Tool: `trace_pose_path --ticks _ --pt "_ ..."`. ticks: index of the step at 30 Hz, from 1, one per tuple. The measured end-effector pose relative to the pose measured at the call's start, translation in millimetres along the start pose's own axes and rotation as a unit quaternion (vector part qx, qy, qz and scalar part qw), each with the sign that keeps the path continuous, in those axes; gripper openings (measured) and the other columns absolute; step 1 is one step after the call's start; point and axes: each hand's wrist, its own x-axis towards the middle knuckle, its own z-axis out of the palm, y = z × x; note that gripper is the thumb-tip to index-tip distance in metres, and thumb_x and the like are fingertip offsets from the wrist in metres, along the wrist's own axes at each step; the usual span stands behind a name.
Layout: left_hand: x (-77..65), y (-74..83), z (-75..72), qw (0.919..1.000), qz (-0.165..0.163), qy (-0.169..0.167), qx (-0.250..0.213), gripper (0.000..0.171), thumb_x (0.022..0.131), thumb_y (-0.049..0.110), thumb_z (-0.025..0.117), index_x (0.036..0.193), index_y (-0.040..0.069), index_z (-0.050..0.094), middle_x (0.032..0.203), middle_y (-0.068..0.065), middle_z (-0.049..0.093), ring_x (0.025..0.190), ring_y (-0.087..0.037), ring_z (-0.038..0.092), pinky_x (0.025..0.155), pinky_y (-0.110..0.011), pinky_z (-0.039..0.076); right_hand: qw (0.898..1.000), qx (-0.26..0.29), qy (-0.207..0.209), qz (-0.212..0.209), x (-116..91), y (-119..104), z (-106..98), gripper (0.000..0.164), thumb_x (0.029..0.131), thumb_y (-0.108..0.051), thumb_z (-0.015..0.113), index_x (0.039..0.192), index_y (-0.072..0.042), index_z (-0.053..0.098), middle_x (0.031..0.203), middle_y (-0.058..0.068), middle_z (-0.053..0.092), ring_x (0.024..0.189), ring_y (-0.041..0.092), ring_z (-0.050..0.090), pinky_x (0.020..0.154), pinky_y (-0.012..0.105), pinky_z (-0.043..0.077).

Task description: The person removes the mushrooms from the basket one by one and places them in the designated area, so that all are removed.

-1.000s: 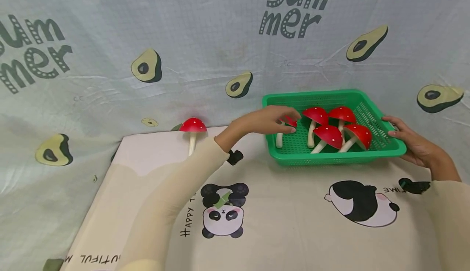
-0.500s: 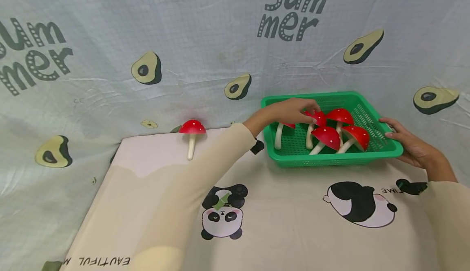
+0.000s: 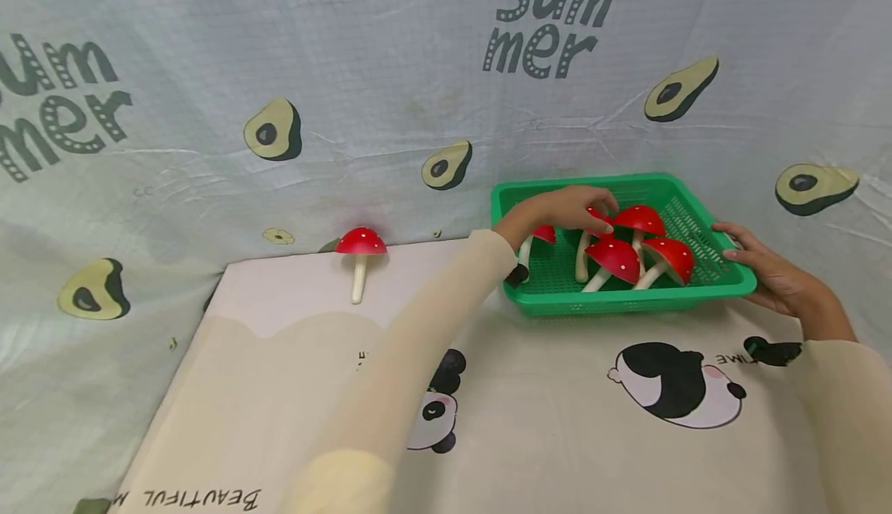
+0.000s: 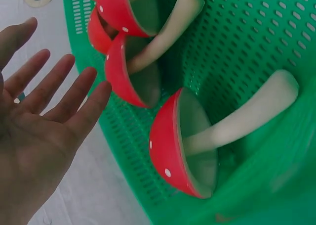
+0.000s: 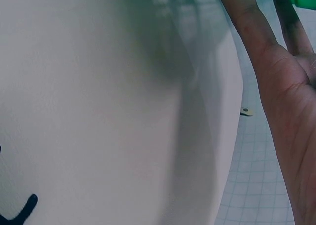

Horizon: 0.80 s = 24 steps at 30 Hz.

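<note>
A green mesh basket [image 3: 627, 306] holds several toy mushrooms with red, white-dotted caps and pale stems. My left hand [image 3: 573, 206] reaches over its left part, fingers at the cap of a back mushroom [image 3: 582, 258] and partly covering it. In the left wrist view the same hand [image 4: 44, 131] has its fingers spread, with nothing between them, beside the caps. At the basket's right end, my right hand [image 3: 787, 278] grips the rim, thumb over the edge. The right wrist view shows only part of this hand [image 5: 281, 81] below the green edge.
One more toy mushroom [image 3: 359, 243] lies on the pale printed tabletop [image 3: 279, 390] at the back left, cap by the wall cloth [image 3: 376, 111]. The basket stands at the table's back edge, close to that cloth.
My left hand has moved right, from above the leftmost mushroom in the basket to the cap of the one beside it. My right hand keeps its hold on the basket.
</note>
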Motion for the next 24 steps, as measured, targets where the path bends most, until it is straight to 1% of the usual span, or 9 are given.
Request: trace_pose_path --ticks 2,5,10,14,17,21,24 --pt "1.7 -0.2 0.8 1.0000 0.001 -0.006 -0.001 0.049 0.103 0.026 0.060 0.146 0.007 0.048 0.146 -0.011 0.054 0.131 -0.015 0.048 0.100 -0.020 0.043 1.000 0.000 0.001 0.002 0.8 -0.2 0.5 0.047 0.109 -0.005 0.032 0.144 -0.037 0.033 0.116 -0.002 0.060 0.093 0.019 0.072 0.073 0.035 0.062" --pt "4.5 -0.4 1.9 0.9999 -0.003 -0.007 -0.010 0.051 0.102 0.027 0.061 0.146 0.007 0.049 0.147 -0.010 0.053 0.131 -0.015 0.047 0.101 -0.020 0.043 1.000 -0.002 0.009 0.004 0.7 -0.2 0.7 0.047 0.109 -0.005 0.033 0.143 -0.037 0.033 0.116 -0.002 0.060 0.093 0.019 0.072 0.072 0.035 0.062" --pt "10.1 -1.4 4.7 0.9995 -0.006 -0.016 -0.026 0.053 0.101 0.026 0.062 0.148 0.006 0.047 0.149 -0.011 0.050 0.135 -0.018 0.045 0.100 -0.020 0.043 1.000 -0.012 0.022 0.008 -0.2 0.7 1.2 0.046 0.109 -0.006 0.034 0.143 -0.038 0.034 0.116 -0.003 0.059 0.092 0.018 0.071 0.072 0.035 0.062" --pt "15.4 -2.5 9.4 0.9993 -0.009 -0.031 -0.019 0.053 0.101 0.026 0.064 0.147 0.007 0.047 0.149 -0.011 0.050 0.136 -0.019 0.044 0.099 -0.019 0.043 1.000 -0.013 0.018 0.008 -0.9 0.5 1.3 0.047 0.109 -0.006 0.034 0.143 -0.038 0.033 0.117 -0.004 0.060 0.094 0.018 0.071 0.073 0.035 0.062" --pt "19.2 -5.0 13.2 0.9991 -0.007 -0.042 -0.003 0.053 0.100 0.026 0.065 0.147 0.008 0.048 0.149 -0.010 0.050 0.137 -0.019 0.043 0.099 -0.019 0.043 1.000 -0.002 0.008 0.003 -0.8 1.0 1.2 0.047 0.109 -0.005 0.034 0.144 -0.037 0.033 0.118 -0.003 0.060 0.095 0.018 0.071 0.074 0.035 0.062" --pt "21.4 -9.1 15.9 0.9986 -0.019 -0.049 -0.011 0.054 0.100 0.024 0.066 0.148 0.009 0.048 0.150 -0.010 0.049 0.137 -0.019 0.043 0.102 -0.029 0.048 1.000 0.004 -0.004 -0.004 -0.4 0.4 1.8 0.048 0.109 -0.005 0.033 0.145 -0.036 0.032 0.120 -0.003 0.059 0.096 0.019 0.071 0.075 0.035 0.062" --pt "23.9 -10.9 18.7 0.9972 -0.038 -0.058 -0.026 0.057 0.098 0.023 0.068 0.149 0.011 0.047 0.149 -0.008 0.048 0.134 -0.017 0.045 0.100 -0.036 0.052 1.000 0.000 -0.005 -0.004 -1.1 -0.5 1.7 0.048 0.109 -0.005 0.033 0.145 -0.036 0.033 0.121 -0.003 0.059 0.097 0.019 0.071 0.075 0.035 0.062"
